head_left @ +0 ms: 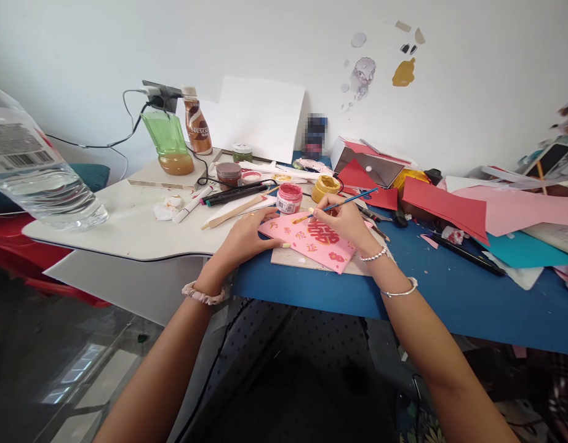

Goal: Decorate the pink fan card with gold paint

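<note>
A pink paper card lies on a pale wooden board, with a red double-happiness symbol and small gold-painted characters on it. My right hand grips a thin blue-handled paintbrush, its gold-tipped bristles just above the card. My left hand rests flat against the card's left edge, fingertips touching it. Just beyond the hands stand an open jar of pink paint and an open jar of gold paint.
Markers and a wooden stick lie on the white desk. A large water bottle intrudes at left. Red and pink paper sheets cover the blue table at right, with a black pen.
</note>
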`<state>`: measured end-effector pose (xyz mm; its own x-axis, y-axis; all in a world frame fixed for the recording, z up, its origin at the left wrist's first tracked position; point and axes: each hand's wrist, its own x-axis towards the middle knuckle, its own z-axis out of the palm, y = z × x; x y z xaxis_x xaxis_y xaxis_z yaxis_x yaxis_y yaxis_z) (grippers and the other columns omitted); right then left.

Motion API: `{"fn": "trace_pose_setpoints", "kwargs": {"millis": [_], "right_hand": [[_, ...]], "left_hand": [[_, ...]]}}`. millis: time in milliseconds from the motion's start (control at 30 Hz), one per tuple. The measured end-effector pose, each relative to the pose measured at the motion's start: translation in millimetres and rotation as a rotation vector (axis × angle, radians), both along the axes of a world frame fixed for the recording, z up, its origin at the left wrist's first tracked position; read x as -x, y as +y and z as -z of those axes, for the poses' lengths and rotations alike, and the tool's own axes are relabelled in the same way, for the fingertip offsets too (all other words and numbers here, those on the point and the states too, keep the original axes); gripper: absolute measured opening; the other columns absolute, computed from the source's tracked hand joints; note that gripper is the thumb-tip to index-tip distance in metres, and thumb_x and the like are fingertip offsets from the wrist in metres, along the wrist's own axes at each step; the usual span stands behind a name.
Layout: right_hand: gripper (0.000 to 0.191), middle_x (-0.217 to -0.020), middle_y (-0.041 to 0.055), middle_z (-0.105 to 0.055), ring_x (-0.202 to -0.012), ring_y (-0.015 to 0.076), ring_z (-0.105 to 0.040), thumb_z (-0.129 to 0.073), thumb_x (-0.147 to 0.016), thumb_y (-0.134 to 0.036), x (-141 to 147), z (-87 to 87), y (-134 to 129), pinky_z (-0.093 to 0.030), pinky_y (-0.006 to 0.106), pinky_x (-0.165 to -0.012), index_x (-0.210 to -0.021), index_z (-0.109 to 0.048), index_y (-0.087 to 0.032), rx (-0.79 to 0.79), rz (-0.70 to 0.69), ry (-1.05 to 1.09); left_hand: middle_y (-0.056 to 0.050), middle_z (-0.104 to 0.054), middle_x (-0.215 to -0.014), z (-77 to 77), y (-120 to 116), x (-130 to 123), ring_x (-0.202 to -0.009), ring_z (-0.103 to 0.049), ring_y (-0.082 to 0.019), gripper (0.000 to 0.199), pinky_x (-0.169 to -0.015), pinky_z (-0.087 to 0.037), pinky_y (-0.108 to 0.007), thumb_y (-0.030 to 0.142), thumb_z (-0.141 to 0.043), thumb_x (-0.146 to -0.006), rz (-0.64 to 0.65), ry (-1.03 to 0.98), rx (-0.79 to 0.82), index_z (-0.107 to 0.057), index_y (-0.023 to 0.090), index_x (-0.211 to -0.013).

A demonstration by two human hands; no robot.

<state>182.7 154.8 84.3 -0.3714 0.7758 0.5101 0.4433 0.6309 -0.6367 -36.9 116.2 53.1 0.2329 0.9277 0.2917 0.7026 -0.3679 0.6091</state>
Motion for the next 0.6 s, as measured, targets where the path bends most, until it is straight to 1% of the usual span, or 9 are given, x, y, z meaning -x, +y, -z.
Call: {"fn": "trace_pose_setpoints", "kwargs": {"millis": [267,467,600], "right_hand": [[0.015,-0.065,-0.0013,-0.057,-0.062,0.0103,-0.052,-0.054,-0.076,-0.025,-0.2,-0.9,-0.9,-0.037,0.025,-0.058,-0.063,-0.049,-0.019,0.002,-0.003,0.001],[0.015,-0.067,-0.0003,-0.059,-0.064,0.011,-0.053,-0.053,-0.077,-0.025,-0.6,-1.7,-2.5,-0.039,0.026,-0.061,-0.064,-0.05,-0.019,0.005,0.016,0.012],[0.014,-0.066,-0.0007,-0.06,-0.063,0.011,-0.054,-0.054,-0.076,-0.025,0.1,-1.4,-2.6,-0.039,0.026,-0.061,-0.064,-0.05,-0.019,0.014,-0.001,0.014]], "left_hand": [[-0.007,-0.054,-0.126,-2.5,-0.9,-0.4,-0.116,-0.047,-0.027,0.072,-0.096,-0.037,-0.041,0.053,-0.065,-0.064,0.002,0.004,0.015,-0.043,0.021,-0.124],[-0.007,-0.053,-0.127,-1.6,-0.4,-0.5,-0.116,-0.047,-0.027,0.072,-0.096,-0.037,-0.041,0.053,-0.065,-0.063,-0.007,0.009,0.018,-0.043,0.022,-0.124],[-0.008,-0.054,-0.126,-1.5,-0.4,-0.6,-0.116,-0.048,-0.027,0.072,-0.096,-0.037,-0.041,0.053,-0.066,-0.063,-0.006,0.007,0.019,-0.043,0.021,-0.124]]}}
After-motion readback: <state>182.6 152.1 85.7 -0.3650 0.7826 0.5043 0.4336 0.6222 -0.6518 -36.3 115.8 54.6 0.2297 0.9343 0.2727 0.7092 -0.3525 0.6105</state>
